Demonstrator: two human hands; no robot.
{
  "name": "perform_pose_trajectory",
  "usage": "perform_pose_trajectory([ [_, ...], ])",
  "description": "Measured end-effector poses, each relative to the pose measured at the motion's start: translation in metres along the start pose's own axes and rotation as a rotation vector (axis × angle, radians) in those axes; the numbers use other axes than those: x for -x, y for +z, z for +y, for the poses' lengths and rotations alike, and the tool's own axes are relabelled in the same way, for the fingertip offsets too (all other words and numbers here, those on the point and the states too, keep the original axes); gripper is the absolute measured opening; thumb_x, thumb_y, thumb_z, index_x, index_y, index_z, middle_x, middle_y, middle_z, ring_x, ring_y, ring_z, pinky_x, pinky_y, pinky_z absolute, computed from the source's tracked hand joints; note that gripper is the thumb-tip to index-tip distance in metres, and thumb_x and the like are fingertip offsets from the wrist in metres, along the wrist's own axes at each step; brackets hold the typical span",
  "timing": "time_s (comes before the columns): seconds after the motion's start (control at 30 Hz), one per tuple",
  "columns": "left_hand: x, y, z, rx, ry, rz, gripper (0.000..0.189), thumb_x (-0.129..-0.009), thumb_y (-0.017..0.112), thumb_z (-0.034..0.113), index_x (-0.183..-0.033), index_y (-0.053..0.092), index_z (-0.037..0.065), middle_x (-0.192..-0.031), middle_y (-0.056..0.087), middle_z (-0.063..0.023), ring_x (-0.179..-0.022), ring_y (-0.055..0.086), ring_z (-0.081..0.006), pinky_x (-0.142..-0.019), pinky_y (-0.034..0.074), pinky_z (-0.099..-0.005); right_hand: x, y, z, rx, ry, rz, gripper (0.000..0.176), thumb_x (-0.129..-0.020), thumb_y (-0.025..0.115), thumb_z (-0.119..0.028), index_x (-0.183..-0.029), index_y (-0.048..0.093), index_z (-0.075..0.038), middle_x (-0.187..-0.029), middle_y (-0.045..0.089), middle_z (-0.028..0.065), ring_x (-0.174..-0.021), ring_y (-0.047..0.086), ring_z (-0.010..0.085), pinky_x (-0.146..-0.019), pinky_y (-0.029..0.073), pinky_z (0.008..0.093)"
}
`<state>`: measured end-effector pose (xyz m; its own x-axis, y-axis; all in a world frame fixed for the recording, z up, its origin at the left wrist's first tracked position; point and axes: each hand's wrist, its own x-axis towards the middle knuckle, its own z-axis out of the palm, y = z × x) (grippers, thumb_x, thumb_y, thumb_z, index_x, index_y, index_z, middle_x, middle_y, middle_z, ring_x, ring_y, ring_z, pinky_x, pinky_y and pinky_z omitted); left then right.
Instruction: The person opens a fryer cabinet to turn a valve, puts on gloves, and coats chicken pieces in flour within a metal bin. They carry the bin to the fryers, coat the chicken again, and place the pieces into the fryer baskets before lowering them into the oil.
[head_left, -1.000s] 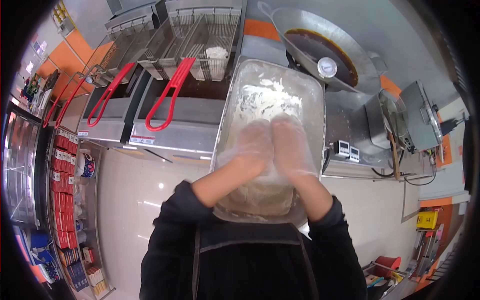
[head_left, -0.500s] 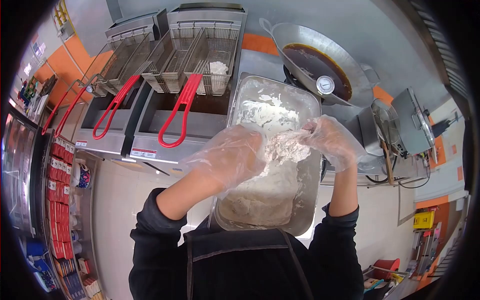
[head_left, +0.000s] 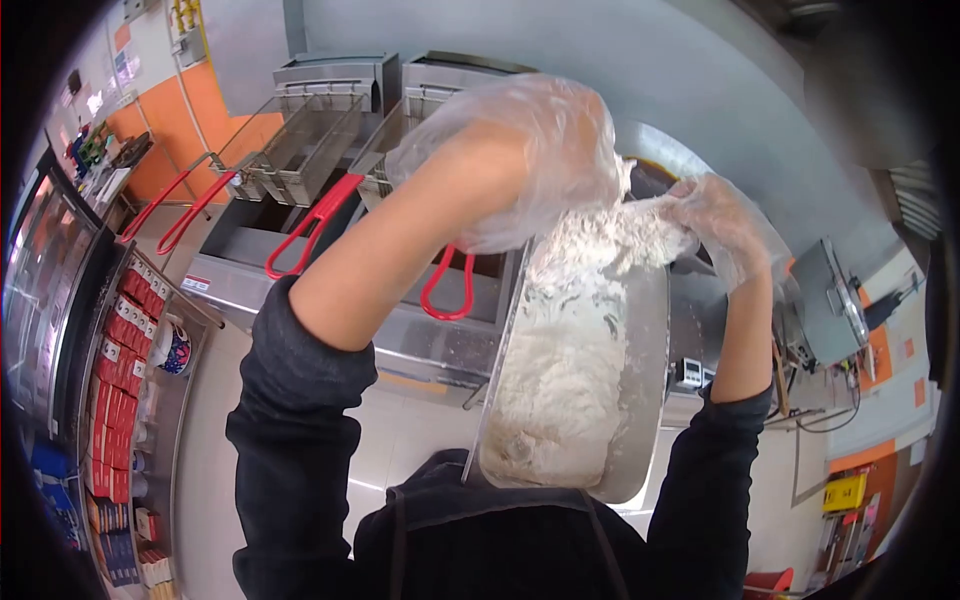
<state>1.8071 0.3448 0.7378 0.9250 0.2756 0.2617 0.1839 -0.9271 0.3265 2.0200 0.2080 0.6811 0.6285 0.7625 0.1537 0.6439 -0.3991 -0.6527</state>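
A ragged, flour-coated piece of meat [head_left: 640, 235] hangs above the far end of a metal tray [head_left: 652, 400] of white flour [head_left: 560, 380]. My right hand [head_left: 722, 225], in a clear plastic glove, pinches its right end. At its upper left, my left hand [head_left: 565, 150], also gloved, is closed on the coated piece, though the fingertips are partly hidden by glove and flour. The near part of the tray sits close to my apron.
Left of the tray stand deep fryers [head_left: 425, 335] with wire baskets [head_left: 310, 140] and red handles [head_left: 315, 225]. Behind my hands is a wok [head_left: 660, 145] of dark oil. A small timer [head_left: 690, 373] lies right of the tray, near a metal lid [head_left: 828, 300].
Both hands have risen and moved toward the far end of the tray with the coated piece. My left hand now covers part of the fryer baskets. The camera view has shifted.
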Motion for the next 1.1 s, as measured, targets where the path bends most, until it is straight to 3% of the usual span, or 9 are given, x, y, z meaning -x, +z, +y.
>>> perform_pose_trajectory([
  [0.1, -0.023, -0.020, -0.031, -0.061, 0.097, 0.092, 0.045, -0.067, 0.064, 0.044, -0.085, 0.061, 0.002, -0.079, 0.060, -0.0117, -0.072, 0.056, -0.0213, -0.066, 0.044, -0.0338, -0.065, 0.007, -0.008, -0.030, -0.056, -0.050, 0.016, -0.066, 0.064, -0.016, -0.064, 0.060, -0.001, -0.054, 0.052, 0.0040, -0.051, 0.048, 0.0117, -0.048, 0.038, 0.0265],
  [0.23, -0.055, -0.047, -0.061, -0.286, -0.102, 0.112, 0.053, -0.066, 0.063, 0.050, -0.091, 0.062, 0.002, -0.092, 0.059, -0.0143, -0.083, 0.056, -0.0240, -0.073, 0.043, -0.0334, -0.114, 0.040, -0.038, -0.039, -0.192, 0.101, 0.026, -0.064, 0.063, -0.026, -0.065, 0.059, -0.001, -0.055, 0.052, 0.0071, -0.052, 0.050, 0.0156, -0.050, 0.041, 0.0317],
  [0.4, -0.075, -0.058, -0.119, -0.487, -0.035, 0.215, 0.057, -0.065, 0.061, 0.052, -0.093, 0.062, 0.003, -0.093, 0.059, -0.0159, -0.086, 0.056, -0.0275, -0.078, 0.043, -0.0340, -0.236, 0.142, -0.014, 0.418, -0.203, 0.323, 0.024, -0.065, 0.058, -0.022, -0.070, 0.062, 0.001, -0.072, 0.060, 0.0205, -0.071, 0.060, 0.0315, -0.065, 0.047, 0.0363],
  [0.57, -0.075, -0.055, -0.154, -0.477, -0.379, 0.180, 0.052, -0.068, 0.058, 0.050, -0.092, 0.063, 0.004, -0.094, 0.060, -0.0157, -0.088, 0.056, -0.0283, -0.080, 0.043, -0.0343, -0.295, 0.240, 0.008, 0.520, -0.332, 0.326, 0.019, -0.066, 0.055, -0.016, -0.073, 0.064, -0.001, -0.081, 0.061, 0.0207, -0.081, 0.061, 0.0316, -0.074, 0.048, 0.0362],
  [0.8, -0.089, -0.023, -0.231, -0.375, -0.636, 0.048, 0.034, -0.073, 0.052, 0.034, -0.090, 0.064, 0.007, -0.093, 0.061, -0.0151, -0.084, 0.059, -0.0286, -0.076, 0.046, -0.0356, -0.360, 0.323, 0.054, 0.407, -0.126, 0.176, 0.020, -0.066, 0.056, -0.014, -0.078, 0.065, 0.000, -0.084, 0.062, 0.0193, -0.085, 0.060, 0.0312, -0.076, 0.048, 0.0376],
  [0.93, -0.099, 0.001, -0.292, -0.528, -0.512, 0.071, 0.032, -0.070, 0.052, 0.031, -0.087, 0.065, 0.007, -0.090, 0.062, -0.0146, -0.082, 0.059, -0.0308, -0.073, 0.047, -0.0376, -0.370, 0.328, 0.054, 0.478, -0.149, 0.028, 0.027, -0.064, 0.061, -0.019, -0.082, 0.064, 0.001, -0.091, 0.060, 0.0223, -0.091, 0.058, 0.0328, -0.079, 0.047, 0.0377],
  [1.0, -0.102, -0.002, -0.275, -0.571, -0.538, -0.016, 0.034, -0.069, 0.053, 0.032, -0.088, 0.065, 0.007, -0.092, 0.062, -0.0139, -0.083, 0.059, -0.0317, -0.073, 0.047, -0.0381, -0.359, 0.307, 0.045, 0.483, -0.109, -0.049, 0.032, -0.064, 0.065, -0.023, -0.084, 0.063, 0.002, -0.094, 0.058, 0.0252, -0.094, 0.057, 0.0335, -0.080, 0.046, 0.0382],
  [1.03, -0.109, 0.002, -0.278, -0.533, -0.521, 0.002, 0.023, -0.066, 0.056, 0.020, -0.080, 0.067, 0.005, -0.093, 0.061, -0.0186, -0.088, 0.060, -0.0301, -0.076, 0.048, -0.0367, -0.349, 0.295, 0.037, 0.478, -0.148, -0.035, 0.031, -0.069, 0.063, -0.025, -0.085, 0.062, 0.002, -0.092, 0.059, 0.0250, -0.088, 0.058, 0.0345, -0.074, 0.048, 0.0385],
  [1.1, -0.118, 0.010, -0.278, -0.547, -0.542, 0.012, 0.023, -0.067, 0.056, 0.019, -0.081, 0.067, 0.006, -0.094, 0.061, -0.0175, -0.088, 0.060, -0.0300, -0.077, 0.048, -0.0364, -0.343, 0.282, 0.037, 0.414, -0.261, 0.026, 0.031, -0.069, 0.062, -0.028, -0.077, 0.062, 0.002, -0.086, 0.060, 0.0224, -0.085, 0.058, 0.0343, -0.075, 0.047, 0.0384],
])
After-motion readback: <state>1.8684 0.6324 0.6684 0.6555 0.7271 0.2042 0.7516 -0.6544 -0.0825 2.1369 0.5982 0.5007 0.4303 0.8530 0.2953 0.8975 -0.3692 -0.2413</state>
